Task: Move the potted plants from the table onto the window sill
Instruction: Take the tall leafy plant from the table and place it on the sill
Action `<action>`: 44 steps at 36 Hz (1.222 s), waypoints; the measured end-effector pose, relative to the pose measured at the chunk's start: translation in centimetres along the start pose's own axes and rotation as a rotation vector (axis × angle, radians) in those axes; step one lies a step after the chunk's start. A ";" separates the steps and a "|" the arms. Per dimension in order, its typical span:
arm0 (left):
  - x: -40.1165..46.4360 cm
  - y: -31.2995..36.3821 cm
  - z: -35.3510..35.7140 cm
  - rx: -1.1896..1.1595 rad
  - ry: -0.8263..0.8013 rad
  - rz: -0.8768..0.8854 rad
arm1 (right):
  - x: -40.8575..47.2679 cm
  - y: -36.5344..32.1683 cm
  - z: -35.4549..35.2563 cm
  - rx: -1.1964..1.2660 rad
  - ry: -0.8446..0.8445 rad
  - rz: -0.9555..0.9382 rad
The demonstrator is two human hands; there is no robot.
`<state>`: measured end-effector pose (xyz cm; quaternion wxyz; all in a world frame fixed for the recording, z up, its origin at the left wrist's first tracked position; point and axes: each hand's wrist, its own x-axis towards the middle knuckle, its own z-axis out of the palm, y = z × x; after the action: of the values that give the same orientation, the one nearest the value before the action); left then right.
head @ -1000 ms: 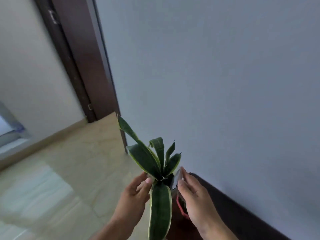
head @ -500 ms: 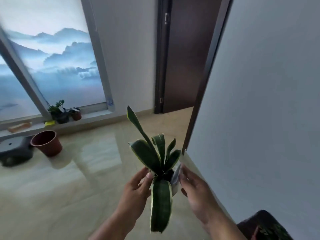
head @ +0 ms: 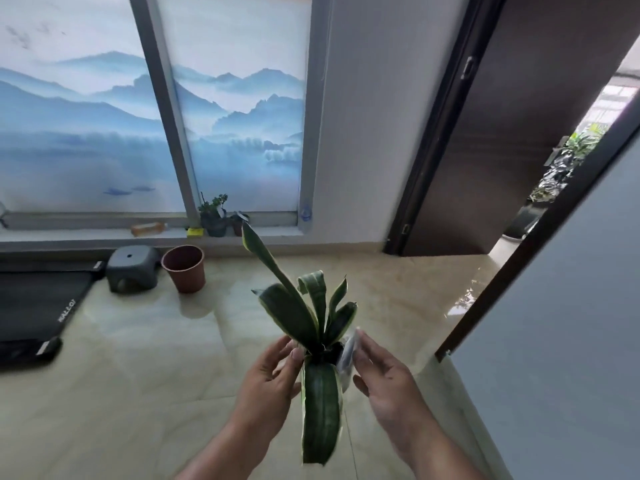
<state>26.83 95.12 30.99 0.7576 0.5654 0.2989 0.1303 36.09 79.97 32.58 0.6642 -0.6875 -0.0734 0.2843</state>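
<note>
Glossy beige floor tiles and a low window sill (head: 263, 233) under a blue mountain-print blind fill the background. A small potted snake plant with stiff, yellow-edged green leaves (head: 318, 327) is held in mid-air, well apart from the sill, between the left hand (head: 268, 382) and the right hand (head: 384, 379); both hands are pressed against the pot's sides, fingers partly spread. The pot itself is largely hidden, so its material cannot be told. It is judged light but top-heavy, best gripped at the pot, not by the leaves. Two small potted plants (head: 221, 220) are already seen on the sill. A black mat (head: 38, 303) bears white lettering, too blurred to be read.
</note>
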 end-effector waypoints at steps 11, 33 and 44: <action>10.7 2.2 -4.0 -0.050 0.051 -0.012 | 13.1 0.2 5.6 0.066 -0.072 0.011; 39.0 10.6 -11.3 -0.076 0.106 0.001 | 41.3 -7.4 16.8 0.047 -0.136 0.077; 53.3 16.2 -17.9 -0.121 0.072 0.004 | 54.7 -10.7 25.9 0.034 -0.093 0.091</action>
<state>60.28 142.91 26.55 0.7789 0.5143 0.3162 0.1699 71.70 129.89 27.90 0.6581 -0.6646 -0.0681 0.3471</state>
